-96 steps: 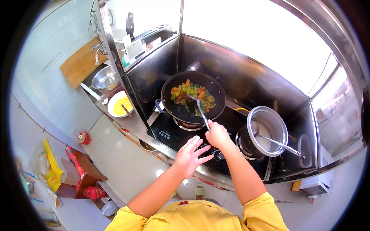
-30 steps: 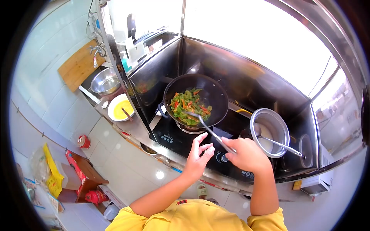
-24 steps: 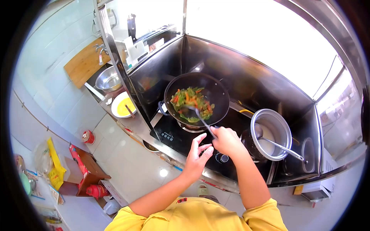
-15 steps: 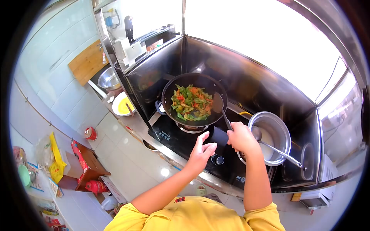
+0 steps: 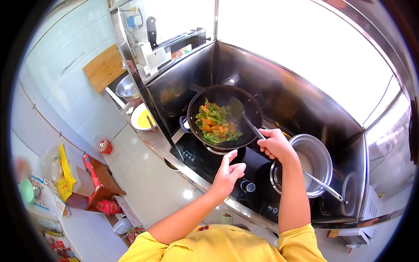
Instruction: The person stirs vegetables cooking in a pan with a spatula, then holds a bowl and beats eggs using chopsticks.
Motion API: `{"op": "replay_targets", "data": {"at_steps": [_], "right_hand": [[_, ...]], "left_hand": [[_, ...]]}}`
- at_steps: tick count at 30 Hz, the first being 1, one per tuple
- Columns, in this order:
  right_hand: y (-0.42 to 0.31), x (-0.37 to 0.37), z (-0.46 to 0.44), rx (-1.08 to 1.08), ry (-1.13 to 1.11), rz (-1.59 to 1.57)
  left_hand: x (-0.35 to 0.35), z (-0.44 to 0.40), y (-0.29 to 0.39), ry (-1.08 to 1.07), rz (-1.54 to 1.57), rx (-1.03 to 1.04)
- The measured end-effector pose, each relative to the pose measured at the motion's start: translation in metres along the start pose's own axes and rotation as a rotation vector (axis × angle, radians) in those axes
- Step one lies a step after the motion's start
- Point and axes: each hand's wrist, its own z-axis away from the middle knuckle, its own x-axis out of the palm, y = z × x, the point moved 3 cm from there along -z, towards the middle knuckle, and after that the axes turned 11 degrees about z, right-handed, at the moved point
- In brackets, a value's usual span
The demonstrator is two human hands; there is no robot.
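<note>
My right hand (image 5: 279, 146) is closed around the dark handle of a spatula (image 5: 251, 123). The spatula's blade rests inside a black wok (image 5: 257, 107), at the right side of a heap of green and orange-red sliced vegetables (image 5: 214, 122). Below the wok's rim, my left hand (image 5: 228, 177) is held over the cooktop with thumb and forefinger apart, and no object shows in its grasp. The black cooktop (image 5: 192, 153) carries a knob (image 5: 248, 186) just right of that hand. Part of the spatula handle is hidden by my right fingers.
To the right stands a silver pot (image 5: 325, 153) with a ladle (image 5: 323, 183) leaning over its rim. Dark metal splash walls (image 5: 279, 96) enclose the stove. At left are a white bowl (image 5: 135, 118) of yellow liquid, a metal bowl (image 5: 126, 89) and a wooden board (image 5: 102, 67).
The spatula has swung up and left into the wok with my right hand, and the vegetables have shifted into a tighter heap at left. My left hand stays nearly still.
</note>
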Motion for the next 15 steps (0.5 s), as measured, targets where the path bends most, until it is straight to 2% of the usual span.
{"op": "replay_targets", "data": {"at_steps": [2, 6, 15], "right_hand": [[0.000, 0.000, -0.022, -0.019, 0.037, 0.057], [-0.001, 0.028, -0.066, -0.082, -0.110, -0.252], [-0.019, 0.042, 0.006, -0.171, -0.254, 0.101]], "left_hand": [[-0.002, -0.001, -0.001, -0.009, -0.002, 0.002], [-0.008, 0.005, 0.005, 0.044, -0.027, -0.033], [-0.010, 0.008, 0.001, 0.042, 0.014, -0.063]]}}
